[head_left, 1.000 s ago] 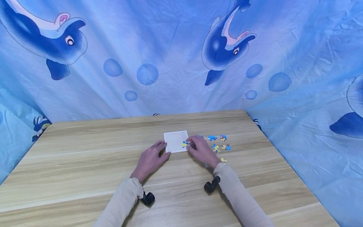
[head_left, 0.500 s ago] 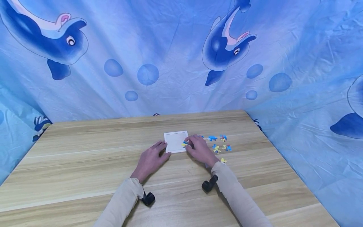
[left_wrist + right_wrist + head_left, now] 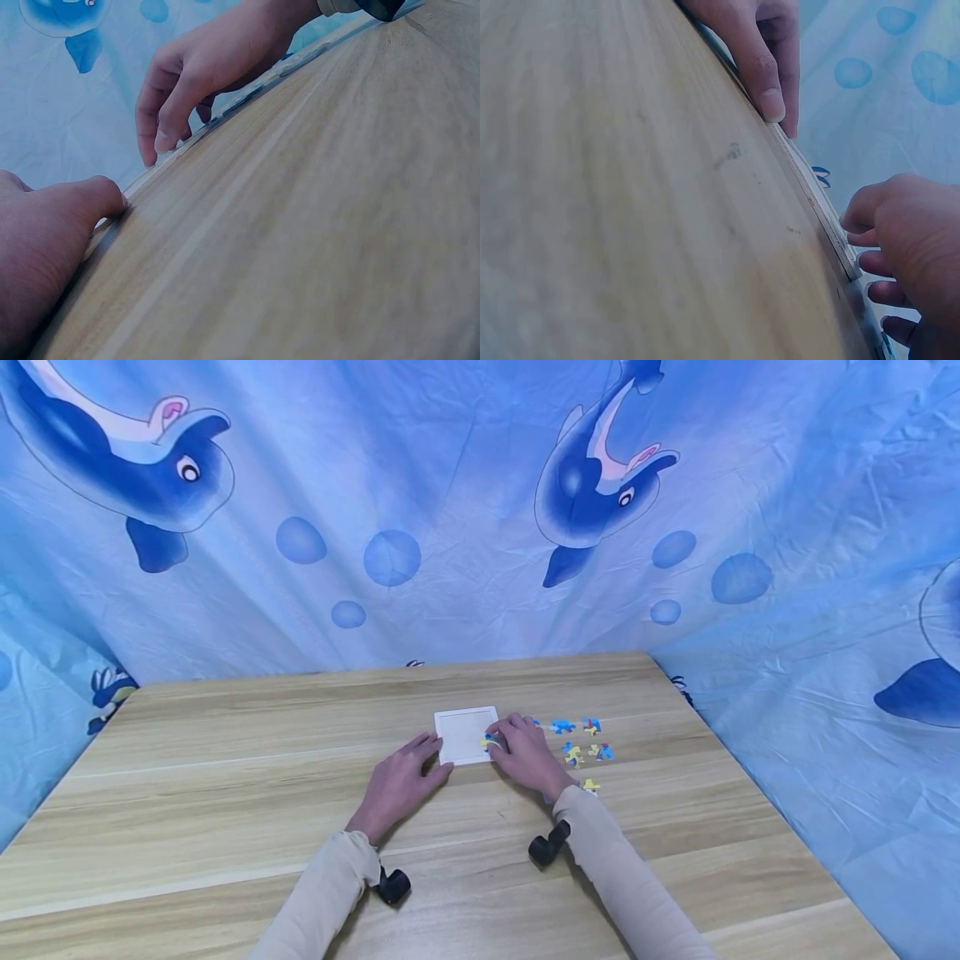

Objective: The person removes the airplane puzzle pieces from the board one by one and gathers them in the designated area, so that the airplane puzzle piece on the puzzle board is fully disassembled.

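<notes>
A white puzzle tray (image 3: 459, 761) lies on the table. At its left edge rests my left hand (image 3: 399, 783), thumb near the front corner and the other fingers along the side. In the right wrist view, the left thumb (image 3: 771, 105) touches the tray's edge. My right hand (image 3: 528, 757) is over the tray's right side, with thumb and index finger pinching a small blue and yellow jigsaw piece (image 3: 486, 742). The left wrist view shows the right hand (image 3: 202, 75) with fingers pointing down; the piece cannot be made out there.
Several loose jigsaw pieces lie right of the tray, among them a blue one (image 3: 562, 727), a yellow one (image 3: 573, 755) and one nearer (image 3: 591, 786). The right forearm partly covers some. A blue dolphin-print curtain (image 3: 450, 610) hangs behind the wooden table (image 3: 225, 810).
The right wrist and forearm have swung slightly left, while the right fingertips stay at the jigsaw piece on the tray's right side. The left hand holds its place.
</notes>
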`<state>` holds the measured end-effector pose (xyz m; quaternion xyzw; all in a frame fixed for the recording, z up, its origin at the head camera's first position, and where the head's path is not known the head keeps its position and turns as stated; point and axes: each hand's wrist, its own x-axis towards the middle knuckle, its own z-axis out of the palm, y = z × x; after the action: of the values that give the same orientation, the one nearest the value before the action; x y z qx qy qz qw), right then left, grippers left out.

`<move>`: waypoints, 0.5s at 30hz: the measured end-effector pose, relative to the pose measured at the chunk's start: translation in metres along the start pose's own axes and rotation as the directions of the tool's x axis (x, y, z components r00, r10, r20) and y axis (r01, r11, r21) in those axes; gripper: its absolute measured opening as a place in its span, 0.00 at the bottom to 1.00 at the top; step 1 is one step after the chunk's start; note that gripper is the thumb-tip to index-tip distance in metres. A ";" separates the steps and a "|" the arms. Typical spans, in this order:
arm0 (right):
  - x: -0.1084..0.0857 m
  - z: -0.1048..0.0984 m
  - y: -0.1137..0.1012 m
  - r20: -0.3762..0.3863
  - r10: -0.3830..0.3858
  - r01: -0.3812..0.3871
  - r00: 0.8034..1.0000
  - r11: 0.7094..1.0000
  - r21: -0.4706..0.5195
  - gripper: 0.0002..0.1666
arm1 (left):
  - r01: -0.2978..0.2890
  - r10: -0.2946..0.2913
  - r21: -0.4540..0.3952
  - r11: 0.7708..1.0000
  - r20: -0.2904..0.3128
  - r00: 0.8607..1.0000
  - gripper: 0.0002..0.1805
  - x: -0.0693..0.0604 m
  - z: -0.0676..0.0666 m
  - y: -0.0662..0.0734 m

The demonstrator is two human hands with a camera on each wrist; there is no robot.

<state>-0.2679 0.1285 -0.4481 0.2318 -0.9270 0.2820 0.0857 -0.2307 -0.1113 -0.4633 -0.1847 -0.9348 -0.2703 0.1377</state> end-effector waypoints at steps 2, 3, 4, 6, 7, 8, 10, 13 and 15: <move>0.000 0.000 0.000 -0.005 0.000 0.000 1.000 1.000 0.001 0.14 | 0.000 0.000 -0.002 1.000 -0.002 1.000 0.29 0.000 0.000 0.000; 0.000 0.000 -0.001 -0.003 0.002 -0.002 1.000 1.000 0.002 0.14 | -0.002 0.002 -0.001 1.000 -0.004 1.000 0.29 0.000 0.001 0.000; 0.000 0.000 -0.001 0.001 0.007 -0.007 1.000 1.000 0.003 0.14 | -0.003 0.003 -0.001 1.000 -0.007 1.000 0.29 0.000 0.001 -0.001; 0.000 0.000 -0.001 0.003 0.015 -0.015 1.000 1.000 0.009 0.13 | -0.005 0.005 -0.007 1.000 -0.013 1.000 0.29 0.000 0.001 -0.001; 0.000 0.000 -0.001 0.003 0.018 -0.018 1.000 1.000 0.009 0.13 | -0.006 0.006 -0.008 1.000 -0.017 1.000 0.29 0.000 0.001 -0.001; 0.000 0.001 -0.001 0.002 0.021 -0.021 1.000 1.000 0.009 0.12 | -0.008 0.008 -0.009 1.000 -0.021 1.000 0.28 0.000 0.002 -0.001; 0.001 0.001 -0.001 -0.001 0.024 -0.024 1.000 1.000 0.010 0.12 | -0.007 0.007 -0.015 1.000 -0.027 1.000 0.28 0.000 0.002 -0.001; 0.001 0.002 -0.001 -0.006 0.031 -0.031 0.999 0.999 0.016 0.13 | -0.007 0.006 -0.018 1.000 -0.027 1.000 0.28 0.000 0.002 -0.001; 0.001 0.002 -0.002 -0.007 0.036 -0.036 0.999 0.999 0.021 0.14 | -0.007 0.007 -0.018 1.000 -0.026 1.000 0.28 0.000 0.001 -0.002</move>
<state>-0.2683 0.1258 -0.4487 0.2149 -0.9278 0.2938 0.0815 -0.2317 -0.1116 -0.4652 -0.1857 -0.9298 -0.2807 0.1492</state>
